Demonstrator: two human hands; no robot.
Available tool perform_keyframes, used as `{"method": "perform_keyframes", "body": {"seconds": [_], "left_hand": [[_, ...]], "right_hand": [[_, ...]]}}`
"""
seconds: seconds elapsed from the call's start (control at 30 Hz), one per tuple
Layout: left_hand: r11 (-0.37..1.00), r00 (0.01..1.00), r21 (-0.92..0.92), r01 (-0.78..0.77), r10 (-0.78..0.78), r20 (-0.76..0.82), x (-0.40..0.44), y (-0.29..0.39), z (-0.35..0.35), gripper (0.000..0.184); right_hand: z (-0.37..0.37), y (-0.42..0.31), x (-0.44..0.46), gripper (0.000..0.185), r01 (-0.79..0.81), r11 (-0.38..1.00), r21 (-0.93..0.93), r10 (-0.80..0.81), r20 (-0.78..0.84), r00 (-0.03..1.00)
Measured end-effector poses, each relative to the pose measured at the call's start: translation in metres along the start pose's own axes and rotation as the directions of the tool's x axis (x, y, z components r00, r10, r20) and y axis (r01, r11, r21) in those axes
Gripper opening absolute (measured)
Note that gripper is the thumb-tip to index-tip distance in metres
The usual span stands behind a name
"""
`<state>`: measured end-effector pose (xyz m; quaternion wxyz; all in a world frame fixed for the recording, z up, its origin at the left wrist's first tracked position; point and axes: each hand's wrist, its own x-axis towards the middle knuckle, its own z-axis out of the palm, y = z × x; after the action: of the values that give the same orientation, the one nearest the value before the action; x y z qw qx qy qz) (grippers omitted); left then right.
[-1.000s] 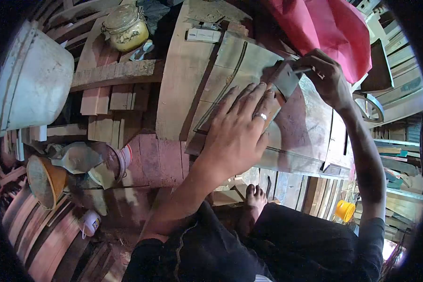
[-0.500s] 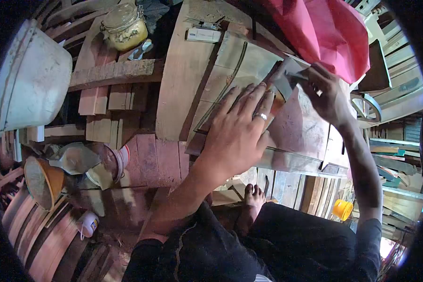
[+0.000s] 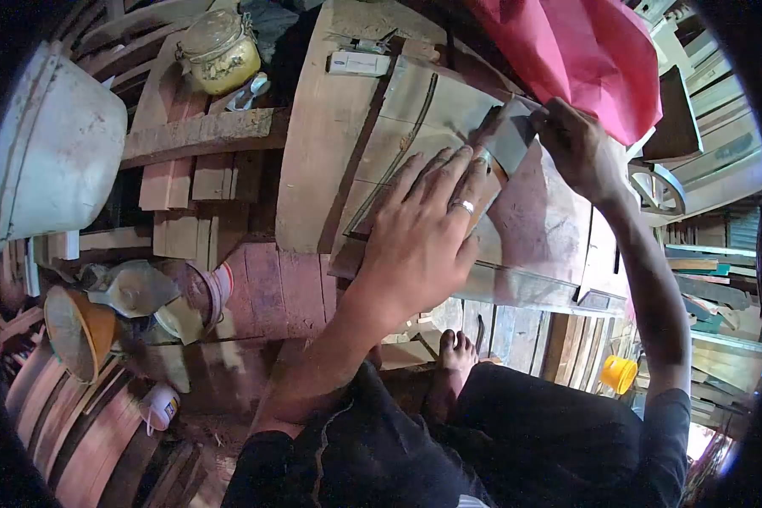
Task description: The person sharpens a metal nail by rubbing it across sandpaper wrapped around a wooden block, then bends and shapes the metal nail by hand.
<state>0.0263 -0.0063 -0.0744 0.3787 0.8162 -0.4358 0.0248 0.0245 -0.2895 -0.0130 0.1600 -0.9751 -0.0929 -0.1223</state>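
Observation:
My left hand (image 3: 423, 224), with a ring on one finger, lies flat on a wooden panel (image 3: 389, 144), its fingers stretched out. Under and beside its fingertips is a narrow strip with an orange-brown edge (image 3: 485, 182), partly hidden by the hand. My right hand (image 3: 577, 152) is closed on a flat grey blade (image 3: 510, 140) that looks like a scraper. The blade lies against the panel just beyond my left fingertips. Its handle is hidden in my fist.
Pink cloth (image 3: 580, 68) hangs behind my right hand. A small white box (image 3: 359, 63) and a glass jar (image 3: 220, 55) stand at the back. A white tub (image 3: 59, 144), an orange bowl (image 3: 79, 334) and a small white pot (image 3: 161, 406) are at left. A yellow bucket (image 3: 618, 374) stands lower right.
My right hand and the grey blade have shifted slightly left and up, and the blade's visible angle has changed. My left hand stays flat on the panel.

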Motion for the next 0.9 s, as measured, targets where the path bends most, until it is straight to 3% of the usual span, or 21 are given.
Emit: {"method": "perform_keyframes", "body": {"seconds": [0.13, 0.2, 0.27, 0.33, 0.4, 0.43, 0.47, 0.53, 0.57, 0.6, 0.67, 0.7, 0.73, 0.8, 0.83, 0.9], "left_hand": [[0.999, 1.0, 0.05, 0.013, -0.014, 0.028, -0.003, -0.001, 0.001, 0.074], [0.998, 0.997, 0.067, 0.017, -0.022, 0.071, -0.002, -0.001, 0.002, 0.074], [0.999, 1.0, 0.03, -0.009, 0.009, 0.001, 0.0, -0.001, 0.002, 0.072], [1.0, 1.0, 0.013, 0.004, -0.004, 0.0, 0.0, -0.001, 0.001, 0.072], [1.0, 1.0, -0.01, 0.013, -0.013, 0.008, -0.001, -0.001, 0.001, 0.072], [0.999, 0.998, 0.03, 0.023, -0.024, 0.05, -0.003, -0.002, 0.001, 0.072], [0.997, 0.995, 0.069, 0.03, -0.037, 0.091, -0.003, -0.002, 0.002, 0.072], [0.999, 0.999, 0.048, 0.008, -0.009, 0.041, -0.002, -0.002, 0.003, 0.072], [0.999, 1.0, 0.031, -0.014, 0.015, -0.007, -0.001, -0.002, 0.002, 0.072], [0.999, 1.0, 0.036, -0.01, 0.011, -0.01, -0.001, -0.002, 0.002, 0.072], [1.0, 1.0, 0.022, -0.009, 0.009, -0.004, -0.001, -0.001, 0.002, 0.072], [1.0, 1.0, 0.02, -0.013, 0.013, -0.001, -0.001, -0.002, 0.002, 0.072], [1.0, 1.0, 0.011, -0.004, 0.004, 0.008, -0.001, -0.002, 0.002, 0.072], [1.0, 1.0, 0.002, 0.004, -0.004, 0.014, 0.0, -0.001, 0.003, 0.073], [1.0, 1.0, 0.013, 0.001, -0.001, 0.01, -0.001, -0.001, 0.001, 0.073], [0.999, 1.0, 0.032, -0.001, 0.001, 0.005, -0.002, -0.002, 0.0, 0.073]], "right_hand": [[0.002, -0.033, -0.012, 0.007, 0.18, 0.979, 0.097, -0.193, 0.147, 0.97], [0.002, -0.018, -0.013, 0.007, 0.091, 0.994, 0.063, -0.099, 0.134, 0.986], [-0.003, -0.005, 0.001, 0.011, -0.105, 0.99, 0.094, 0.094, 0.11, 0.989], [-0.002, -0.021, 0.004, 0.016, -0.134, 0.987, 0.086, 0.13, 0.053, 0.99], [-0.001, -0.041, -0.001, 0.017, 0.008, 0.996, 0.09, -0.019, 0.121, 0.993], [0.004, -0.041, 0.0, 0.019, 0.236, 0.972, 0.004, -0.236, 0.022, 0.971], [0.005, -0.033, 0.0, 0.019, 0.232, 0.973, 0.001, -0.232, 0.022, 0.973], [0.001, -0.004, 0.003, 0.019, -0.245, 0.926, 0.288, 0.214, 0.133, 0.968], [0.001, 0.014, 0.002, 0.018, -0.283, 0.959, 0.029, 0.28, 0.093, 0.956], [0.005, 0.01, 0.0, 0.018, -0.278, 0.96, 0.032, 0.274, 0.094, 0.957], [0.014, -0.012, -0.01, 0.019, -0.016, 0.982, 0.19, 0.001, 0.081, 0.997], [0.007, -0.039, -0.003, 0.019, 0.151, 0.985, 0.081, -0.155, 0.042, 0.987], [0.004, -0.037, -0.004, 0.019, 0.145, 0.986, 0.077, -0.148, 0.043, 0.988], [-0.002, -0.026, -0.001, 0.019, -0.13, 0.988, 0.079, 0.12, 0.126, 0.985], [-0.002, -0.019, 0.003, 0.018, -0.198, 0.969, 0.148, 0.185, 0.092, 0.978], [0.004, -0.02, 0.002, 0.018, -0.094, 0.98, 0.177, 0.082, 0.075, 0.994]]}}
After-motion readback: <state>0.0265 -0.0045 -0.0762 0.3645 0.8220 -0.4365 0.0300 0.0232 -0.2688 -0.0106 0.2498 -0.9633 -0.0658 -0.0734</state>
